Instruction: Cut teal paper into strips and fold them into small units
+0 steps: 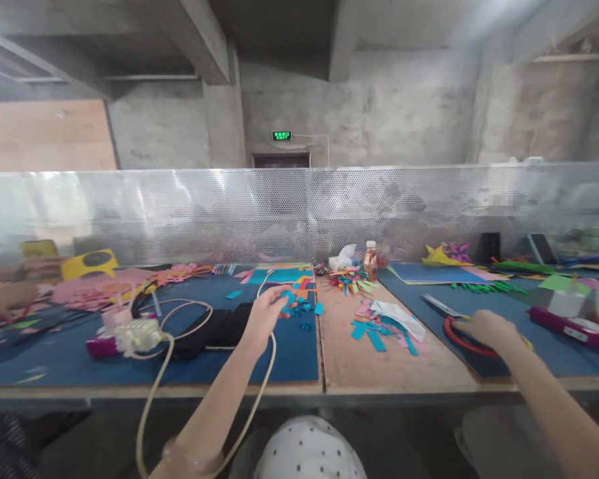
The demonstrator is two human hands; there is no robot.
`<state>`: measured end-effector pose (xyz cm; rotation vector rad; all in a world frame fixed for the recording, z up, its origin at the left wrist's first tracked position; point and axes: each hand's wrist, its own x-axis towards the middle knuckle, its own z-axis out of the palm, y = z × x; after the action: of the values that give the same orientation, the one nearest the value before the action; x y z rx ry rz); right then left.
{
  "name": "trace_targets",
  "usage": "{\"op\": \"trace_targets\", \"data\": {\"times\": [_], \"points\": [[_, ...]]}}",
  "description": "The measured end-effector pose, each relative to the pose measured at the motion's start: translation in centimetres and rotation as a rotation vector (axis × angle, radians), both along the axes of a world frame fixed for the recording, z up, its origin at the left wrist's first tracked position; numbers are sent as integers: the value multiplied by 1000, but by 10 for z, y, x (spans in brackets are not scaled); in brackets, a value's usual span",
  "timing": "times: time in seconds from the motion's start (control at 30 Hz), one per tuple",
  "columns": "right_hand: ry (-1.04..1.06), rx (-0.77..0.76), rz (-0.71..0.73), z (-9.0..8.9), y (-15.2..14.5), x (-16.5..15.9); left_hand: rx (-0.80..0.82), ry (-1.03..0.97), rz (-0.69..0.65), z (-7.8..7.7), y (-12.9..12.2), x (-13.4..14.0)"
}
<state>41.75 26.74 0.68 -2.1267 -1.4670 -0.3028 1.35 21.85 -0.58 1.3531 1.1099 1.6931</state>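
My left hand (pixel 265 314) reaches over the blue mat on the left, its fingertips pinched at a small piece of blue paper (pixel 286 295). Curled blue paper pieces (pixel 299 306) lie just beyond and below the fingertips. On the right, my right hand (pixel 486 328) is closed over the red handles of a pair of scissors (pixel 442 306). The scissors' blades point away to the upper left, and the fingers partly hide the handles. Between the hands, blue and pink paper strips (pixel 377 340) lie in a pile beside a white paper piece (pixel 402 318).
A pale cable (pixel 267 382) loops past my left forearm. Black phones (pixel 229 329) and a glue gun (pixel 130 336) lie left; another magenta tool (pixel 572 327) lies right. A bottle (pixel 370 259) stands before the perforated metal screen (pixel 209 206). Another person's hands (pixel 10 299) are far left.
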Motion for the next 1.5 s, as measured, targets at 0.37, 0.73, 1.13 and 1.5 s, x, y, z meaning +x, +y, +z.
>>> {"op": "trace_targets", "data": {"times": [0.37,0.73,1.13,1.5], "points": [[-19,-137,-24,12,-13,-38,78,178,-19,1,10,-7],[268,2,847,7,7,-217,16,82,-158,-1,58,12],[509,60,977,-31,53,-271,-78,42,-103,-20,69,6],[236,339,979,-40,42,-265,-124,71,-219,-23,67,11]]}}
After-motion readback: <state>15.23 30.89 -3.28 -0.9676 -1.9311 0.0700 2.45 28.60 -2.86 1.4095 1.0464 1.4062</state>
